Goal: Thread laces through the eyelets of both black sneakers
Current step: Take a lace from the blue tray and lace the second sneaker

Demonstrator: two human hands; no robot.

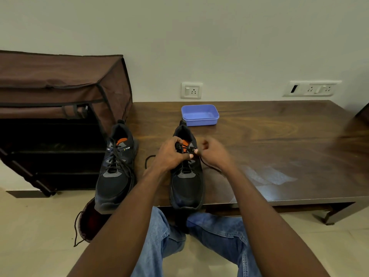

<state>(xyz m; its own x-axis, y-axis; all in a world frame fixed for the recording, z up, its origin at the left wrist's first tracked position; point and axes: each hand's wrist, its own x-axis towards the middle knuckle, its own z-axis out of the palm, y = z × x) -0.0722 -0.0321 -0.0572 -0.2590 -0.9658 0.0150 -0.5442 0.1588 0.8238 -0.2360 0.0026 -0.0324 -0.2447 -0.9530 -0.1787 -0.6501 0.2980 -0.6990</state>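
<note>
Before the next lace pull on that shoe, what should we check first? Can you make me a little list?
1. Left hand steadies the right shoe: ok, it grips the shoe's top.
2. Right hand has the lace: ok, its fingers pinch it by the top eyelets.
3. Lace free to slide: ok, both loose ends lie slack on the table.
4. Which eyelet comes next: cannot tell, the hands hide them.
5. Shoe steady on the table: not ok, its toe sticks out past the front edge.
6. Left shoe finished: ok, its lace crosses all the way up.
</note>
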